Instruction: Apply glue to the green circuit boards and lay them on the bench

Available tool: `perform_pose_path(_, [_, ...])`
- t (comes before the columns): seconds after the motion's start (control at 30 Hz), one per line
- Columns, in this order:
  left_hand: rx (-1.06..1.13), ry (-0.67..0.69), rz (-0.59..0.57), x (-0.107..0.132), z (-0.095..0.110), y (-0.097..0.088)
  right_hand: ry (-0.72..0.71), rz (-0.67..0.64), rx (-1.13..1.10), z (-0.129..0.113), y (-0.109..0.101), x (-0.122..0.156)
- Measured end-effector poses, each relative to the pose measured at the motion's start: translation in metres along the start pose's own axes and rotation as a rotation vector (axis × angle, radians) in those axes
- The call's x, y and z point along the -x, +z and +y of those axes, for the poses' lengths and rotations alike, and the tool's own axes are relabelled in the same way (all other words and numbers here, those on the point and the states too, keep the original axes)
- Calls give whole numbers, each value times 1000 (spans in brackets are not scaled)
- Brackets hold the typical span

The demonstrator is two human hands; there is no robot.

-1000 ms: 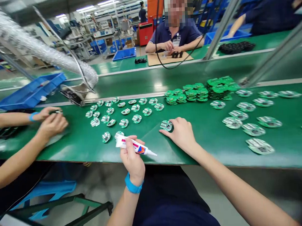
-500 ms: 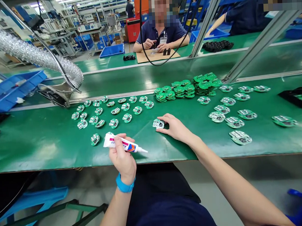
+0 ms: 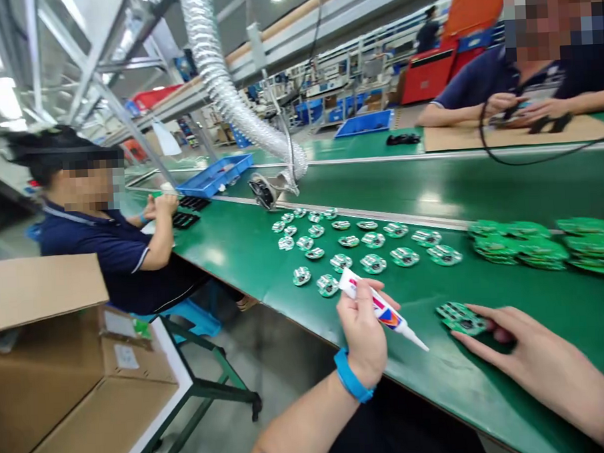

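Note:
My left hand (image 3: 363,324) is wrapped round a white glue tube (image 3: 386,313) with red and blue print. Its pointed nozzle slants down to the right, above the green work surface (image 3: 284,281). Between the thumb and fingers of my right hand (image 3: 532,350) is a small green circuit board (image 3: 461,318), gripped by its right edge at table level. The nozzle tip and this board are a short gap apart. Beyond my left hand, several loose circuit boards (image 3: 374,263) lie spread out with their components facing up.
Stacks of green boards (image 3: 517,244) stand at the right. A silver duct (image 3: 231,103) hangs over the table, near a blue tray (image 3: 217,177). One co-worker (image 3: 97,242) sits at the left, another (image 3: 526,96) across the table. An open cardboard box (image 3: 78,370) is at lower left.
The view has swung to the left, bringing the left co-worker and cardboard box into sight. Both hands still hold the same glue tube and circuit board.

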State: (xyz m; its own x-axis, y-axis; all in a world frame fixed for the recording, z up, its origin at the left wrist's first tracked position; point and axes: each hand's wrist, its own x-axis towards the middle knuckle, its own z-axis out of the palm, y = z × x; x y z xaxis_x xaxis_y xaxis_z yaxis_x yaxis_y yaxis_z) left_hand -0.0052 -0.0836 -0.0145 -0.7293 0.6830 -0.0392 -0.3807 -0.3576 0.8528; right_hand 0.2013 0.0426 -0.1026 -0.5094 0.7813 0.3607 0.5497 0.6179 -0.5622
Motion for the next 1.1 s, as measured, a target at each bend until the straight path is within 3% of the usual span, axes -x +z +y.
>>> perform_pose_path(0.1, [-13,14,-2,-2,3,0,46,63,-54,-14,3,1])
perform_pose_path(0.2, [-82,60,9,-3,15,-2,38,10,-163,-57,-11,8])
perform_pose_path(0.33, [-214,265,72,-9,30,-3,-1,-46,-219,-122,-30,10])
perform_pose_path(0.43, [-319,439,72,-13,31,-2,20,-52,-219,-144,-35,8])
perform_pose_path(0.57, [-408,564,36,-5,29,1,30,-31,-226,-153,-38,14])
perform_pose_path(0.8, [-427,643,-33,9,20,3,46,-45,-263,-161,-43,17])
perform_pose_path(1.1, [-505,835,2,14,15,6,58,-35,-277,-166,-50,20])
